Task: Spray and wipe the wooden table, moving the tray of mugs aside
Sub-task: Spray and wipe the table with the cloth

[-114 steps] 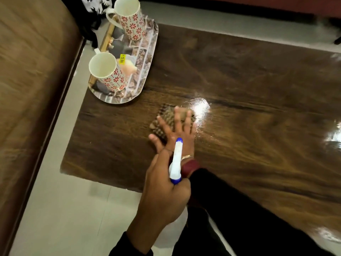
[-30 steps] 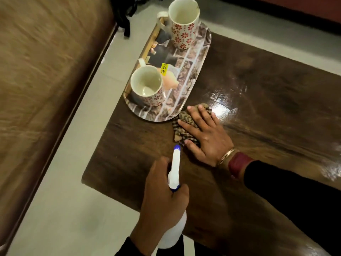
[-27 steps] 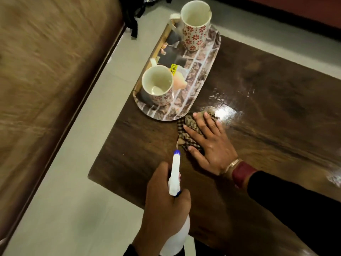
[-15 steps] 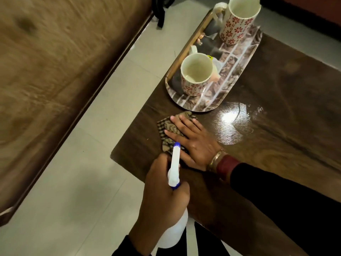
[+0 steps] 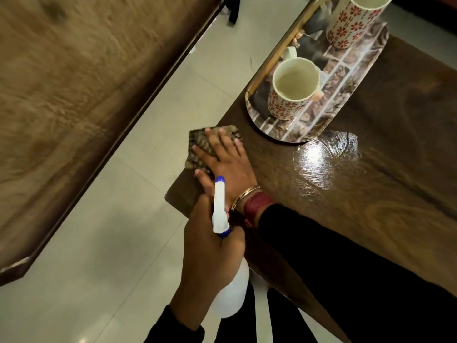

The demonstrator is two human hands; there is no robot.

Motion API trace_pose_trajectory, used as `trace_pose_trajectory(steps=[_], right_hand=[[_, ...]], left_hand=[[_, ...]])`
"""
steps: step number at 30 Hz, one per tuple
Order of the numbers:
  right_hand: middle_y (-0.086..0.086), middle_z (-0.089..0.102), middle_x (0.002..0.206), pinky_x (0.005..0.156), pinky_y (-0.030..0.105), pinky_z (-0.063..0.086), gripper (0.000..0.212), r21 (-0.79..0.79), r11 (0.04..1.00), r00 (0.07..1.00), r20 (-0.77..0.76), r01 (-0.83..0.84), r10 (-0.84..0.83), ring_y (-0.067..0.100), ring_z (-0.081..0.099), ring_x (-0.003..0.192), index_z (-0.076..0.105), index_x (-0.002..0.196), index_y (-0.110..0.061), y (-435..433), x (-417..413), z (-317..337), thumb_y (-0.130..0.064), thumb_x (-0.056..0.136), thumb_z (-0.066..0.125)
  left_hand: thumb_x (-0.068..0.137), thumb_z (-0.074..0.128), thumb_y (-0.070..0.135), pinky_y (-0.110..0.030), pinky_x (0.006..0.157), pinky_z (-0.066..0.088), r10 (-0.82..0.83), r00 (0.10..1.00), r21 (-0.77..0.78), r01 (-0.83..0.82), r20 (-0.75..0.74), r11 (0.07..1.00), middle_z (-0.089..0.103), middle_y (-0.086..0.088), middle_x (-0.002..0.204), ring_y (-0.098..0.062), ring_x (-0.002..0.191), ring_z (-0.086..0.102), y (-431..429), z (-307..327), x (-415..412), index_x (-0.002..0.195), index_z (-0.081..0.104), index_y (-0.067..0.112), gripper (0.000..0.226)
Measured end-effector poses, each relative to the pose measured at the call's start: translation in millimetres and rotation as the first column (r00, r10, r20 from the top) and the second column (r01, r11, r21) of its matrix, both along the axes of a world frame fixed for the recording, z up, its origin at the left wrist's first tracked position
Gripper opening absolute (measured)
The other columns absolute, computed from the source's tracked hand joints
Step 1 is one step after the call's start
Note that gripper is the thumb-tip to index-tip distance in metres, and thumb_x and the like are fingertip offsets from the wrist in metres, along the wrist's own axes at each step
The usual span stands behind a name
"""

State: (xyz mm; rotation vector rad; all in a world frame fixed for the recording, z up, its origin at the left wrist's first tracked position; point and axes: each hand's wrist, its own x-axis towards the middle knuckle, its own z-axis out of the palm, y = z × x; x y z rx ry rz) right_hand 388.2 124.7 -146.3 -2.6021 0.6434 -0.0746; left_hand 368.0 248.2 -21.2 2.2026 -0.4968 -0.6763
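Since half a second ago the right hand [image 5: 226, 164] has slid the cloth [image 5: 201, 148] further toward the table's left edge, so the cloth now reaches that edge, with 1 corner just past it, close to the near corner. Earlier it lay just below the tray, further in from the edge. The wet, glossy patch [image 5: 324, 160] now lies well to the right of the hand, just below the tray's rounded end.

The right hand lies flat, palm down, fingers spread and pressed onto the cloth, a thin metal bangle [image 5: 244, 196] and a red band at the wrist. The cloth is a small folded piece with a dark checked weave. The left hand [image 5: 210, 253] is wrapped around the neck of a white plastic spray bottle [image 5: 231, 290], whose long white nozzle [image 5: 218, 203] has a blue tip pointing toward the cloth.

The wooden table [image 5: 371, 209] is dark brown with a swirling grain and a shiny finish. The tray [image 5: 331, 105] is oblong with rounded ends, a gold-coloured rim and a brick-like printed surface; it sits along the table's left edge, just beyond the cloth. 2 cylindrical white mugs with red flower prints stand upright on it: the near mug [image 5: 294, 89] and the far mug [image 5: 353, 19]. The floor [image 5: 123, 231] is pale and tiled.
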Motion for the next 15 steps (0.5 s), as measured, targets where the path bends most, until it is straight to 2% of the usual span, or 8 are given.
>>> trace_pose_trajectory(steps=[2,5,6,7,8,9,10,15], right_hand=[[0.009,0.028,0.170,0.126,0.054,0.014,0.061,-0.038,0.987,0.987,-0.028,-0.157,0.156,0.038,0.024,0.157,0.051,0.152,-0.032,31,-10,-8,-0.047,0.093,0.060],[0.008,0.033,0.168,0.126,0.052,0.022,0.059,-0.063,0.965,0.966,-0.072,-0.255,0.250,0.035,0.026,0.157,0.054,0.150,-0.027,70,-45,-8,-0.043,0.094,0.043],[0.009,0.033,0.168,0.126,0.053,0.025,0.058,-0.031,0.969,0.970,-0.032,-0.244,0.243,0.035,0.025,0.157,0.054,0.148,-0.026,76,-61,-6,-0.044,0.094,0.040],[0.008,0.030,0.169,0.126,0.054,0.025,0.057,-0.008,0.978,0.978,-0.003,-0.208,0.208,0.033,0.023,0.158,0.053,0.148,-0.028,78,-77,-1,-0.047,0.095,0.042],[0.006,0.025,0.171,0.126,0.054,0.024,0.057,0.008,0.987,0.987,-0.007,-0.158,0.158,0.031,0.020,0.159,0.049,0.151,-0.032,76,-90,3,-0.050,0.097,0.045],[0.004,0.019,0.173,0.126,0.055,0.022,0.060,-0.002,0.995,0.995,-0.030,-0.098,0.098,0.029,0.016,0.160,0.043,0.155,-0.035,71,-101,7,-0.054,0.098,0.046],[0.003,0.014,0.174,0.125,0.056,0.021,0.063,-0.004,1.000,0.998,-0.062,-0.019,0.018,0.028,0.012,0.161,0.038,0.158,-0.037,65,-105,8,-0.057,0.099,0.045],[0.003,0.007,0.175,0.126,0.062,0.005,0.063,0.003,0.934,0.927,-0.125,0.357,-0.354,0.035,0.001,0.161,0.035,0.158,-0.045,36,-41,8,-0.065,0.098,0.041]], left_hand=[[0.074,0.071,0.014,0.008,0.078,0.039,0.015,1.000,-0.008,-0.015,0.011,1.000,0.057,0.031,0.088,0.023,0.091,0.058,8,3,10,0.105,0.053,0.028,0.039],[0.086,0.064,0.012,-0.004,0.109,0.033,0.050,0.980,0.024,-0.046,-0.192,0.999,0.058,0.012,0.116,-0.002,0.108,0.069,18,-1,-3,0.142,0.042,0.021,0.060],[0.093,0.057,0.011,-0.014,0.117,0.030,0.085,0.992,0.053,-0.080,-0.089,0.995,0.054,0.006,0.119,-0.007,0.107,0.072,33,-9,1,0.152,0.030,0.016,0.065],[0.094,0.056,0.012,-0.018,0.115,0.037,0.143,0.987,0.122,-0.133,-0.078,0.984,0.055,0.007,0.114,-0.010,0.100,0.073,37,-1,3,0.150,0.035,0.017,0.059],[0.084,0.060,0.014,-0.021,0.103,0.050,0.097,0.981,0.187,-0.065,-0.166,0.980,0.058,0.009,0.103,-0.015,0.089,0.071,38,10,8,0.132,0.051,0.025,0.050],[0.071,0.064,0.018,-0.027,0.085,0.057,0.055,0.995,0.172,-0.041,-0.078,0.984,0.058,0.007,0.090,-0.018,0.079,0.064,42,2,14,0.107,0.056,0.026,0.038],[0.062,0.065,0.019,-0.029,0.073,0.052,0.030,0.992,0.235,0.000,-0.124,0.972,0.056,0.003,0.083,-0.019,0.073,0.058,41,11,21,0.094,0.053,0.022,0.034],[0.056,0.081,0.008,-0.034,0.081,0.043,0.086,0.980,0.251,-0.039,-0.178,0.967,0.049,0.004,0.076,-0.015,0.068,0.049,64,1,29,0.080,0.043,0.028,0.049]])
